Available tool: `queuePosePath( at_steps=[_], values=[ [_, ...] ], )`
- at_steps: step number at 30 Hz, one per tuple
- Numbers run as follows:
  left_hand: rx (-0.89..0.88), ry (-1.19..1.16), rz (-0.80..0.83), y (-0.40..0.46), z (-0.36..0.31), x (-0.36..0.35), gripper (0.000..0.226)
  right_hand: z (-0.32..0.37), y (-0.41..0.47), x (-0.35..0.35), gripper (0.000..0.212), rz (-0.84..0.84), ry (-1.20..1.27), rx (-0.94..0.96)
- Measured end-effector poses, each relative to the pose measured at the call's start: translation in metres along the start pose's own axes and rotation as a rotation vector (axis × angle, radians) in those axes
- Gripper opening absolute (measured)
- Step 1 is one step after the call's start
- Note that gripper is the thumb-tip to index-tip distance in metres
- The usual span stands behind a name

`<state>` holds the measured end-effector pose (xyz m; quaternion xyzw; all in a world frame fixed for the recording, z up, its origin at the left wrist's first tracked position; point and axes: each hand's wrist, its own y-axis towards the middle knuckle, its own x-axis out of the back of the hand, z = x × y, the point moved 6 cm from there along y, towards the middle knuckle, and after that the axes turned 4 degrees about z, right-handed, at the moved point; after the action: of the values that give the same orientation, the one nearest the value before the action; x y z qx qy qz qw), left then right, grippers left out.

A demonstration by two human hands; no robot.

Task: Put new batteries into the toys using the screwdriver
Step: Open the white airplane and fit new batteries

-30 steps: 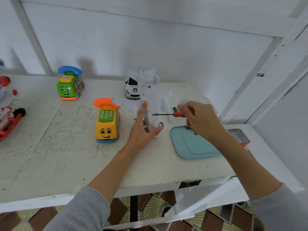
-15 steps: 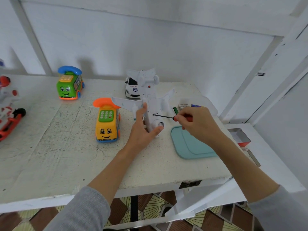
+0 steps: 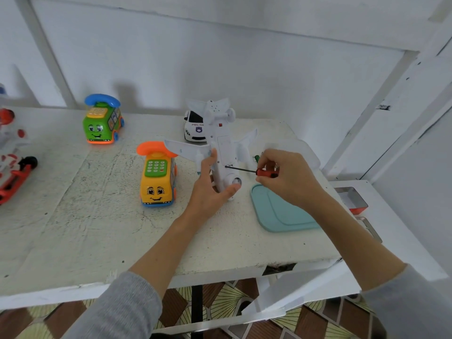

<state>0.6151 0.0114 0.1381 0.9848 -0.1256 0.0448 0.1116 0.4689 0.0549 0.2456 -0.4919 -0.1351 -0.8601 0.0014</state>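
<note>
The left hand [image 3: 210, 189] grips the white toy airplane [image 3: 223, 152] upright. From 3 o'clock, the right hand [image 3: 286, 177] pinches the red-handled screwdriver [image 3: 254, 170], tip seemingly touching its belly.

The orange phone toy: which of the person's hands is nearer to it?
Left. The left hand grips the plane just right of the orange phone toy; the right hand, holding the screwdriver, is beyond the plane.

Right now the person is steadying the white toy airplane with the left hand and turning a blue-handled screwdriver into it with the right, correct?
Almost. The head view shows the screwdriver has a red handle, not blue. The rest holds: the left hand steadies the white toy airplane, and the right hand holds the tool with its tip at the plane's underside.
</note>
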Motion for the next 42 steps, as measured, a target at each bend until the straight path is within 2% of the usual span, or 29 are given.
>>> queuePosePath(
  at_steps=[4,8,12,15,18,21,23,35,42],
  values=[
    [-0.018,0.014,0.001,0.000,-0.001,0.000,0.085,0.001,0.001,0.000,0.008,-0.020,-0.016,0.015],
    [-0.036,0.037,0.015,-0.001,-0.002,-0.001,0.086,-0.010,0.003,-0.003,0.023,0.056,0.010,-0.124],
    [-0.040,0.037,0.013,0.000,-0.002,-0.001,0.086,-0.003,0.002,0.001,0.009,0.017,0.046,-0.041],
    [-0.048,0.060,0.008,-0.002,-0.005,0.000,0.086,0.003,0.001,0.001,0.013,0.008,0.034,0.008],
    [-0.053,0.076,0.006,-0.002,-0.005,-0.001,0.087,0.003,-0.002,-0.002,0.008,0.050,-0.022,0.030],
    [-0.050,0.067,0.014,-0.002,-0.005,-0.001,0.087,-0.001,-0.008,-0.010,0.019,0.131,-0.160,0.009],
    [-0.046,0.059,0.015,-0.002,-0.005,-0.001,0.087,-0.005,-0.012,-0.009,0.024,0.117,-0.155,-0.009],
    [-0.001,0.036,0.016,-0.001,-0.002,0.001,0.085,-0.016,-0.017,-0.015,0.023,0.080,-0.056,-0.015],
    [0.008,0.027,0.004,-0.001,-0.002,0.001,0.085,-0.020,-0.018,-0.030,0.024,0.069,-0.116,0.050]
  ],
)
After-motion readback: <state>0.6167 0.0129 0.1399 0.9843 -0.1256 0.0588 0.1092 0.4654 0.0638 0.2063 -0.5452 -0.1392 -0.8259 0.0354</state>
